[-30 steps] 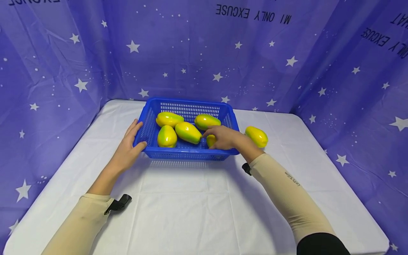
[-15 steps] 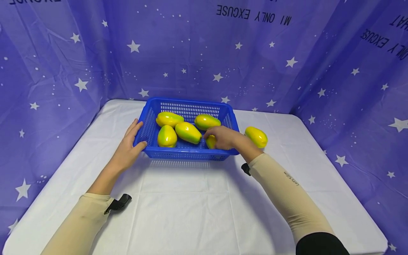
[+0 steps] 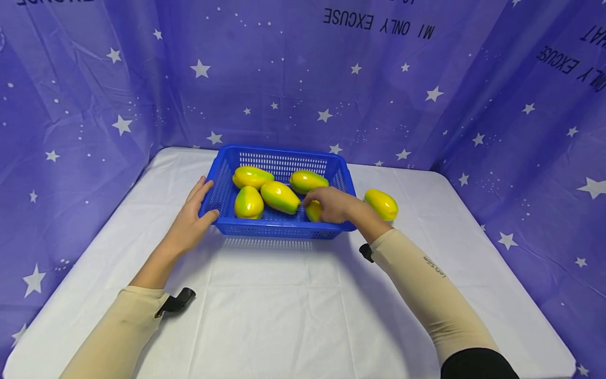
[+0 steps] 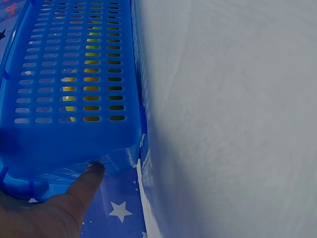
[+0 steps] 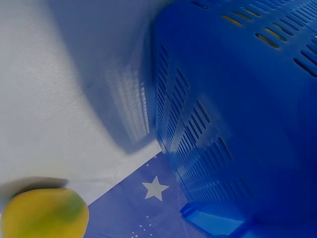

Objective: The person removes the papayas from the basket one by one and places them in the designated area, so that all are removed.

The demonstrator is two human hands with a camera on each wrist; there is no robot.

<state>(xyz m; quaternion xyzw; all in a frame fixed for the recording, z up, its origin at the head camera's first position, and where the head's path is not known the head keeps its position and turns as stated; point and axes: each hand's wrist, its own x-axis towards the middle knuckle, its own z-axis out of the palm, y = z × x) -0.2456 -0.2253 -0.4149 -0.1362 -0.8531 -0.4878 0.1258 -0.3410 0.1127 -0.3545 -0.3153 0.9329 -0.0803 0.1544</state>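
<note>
A blue rectangular basket of slotted plastic (image 3: 279,230), near the far edge of the white cloth-covered worktop (image 3: 274,316), contains five smooth, glossy, yellow-green oval fruits (image 3: 280,197); a sixth matching fruit (image 3: 381,205) lies beyond its right end. The left hand (image 3: 190,221), unclenched, rests against the left end; the right hand (image 3: 331,204) grasps the near-right fruit (image 3: 313,211) inside.

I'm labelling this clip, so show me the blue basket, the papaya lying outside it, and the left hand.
Blue basket (image 3: 279,229): head view, on its near wall.
Papaya outside (image 3: 381,205): head view, on the middle of its upper side.
Left hand (image 3: 189,223): head view, on the back of the hand.
</note>
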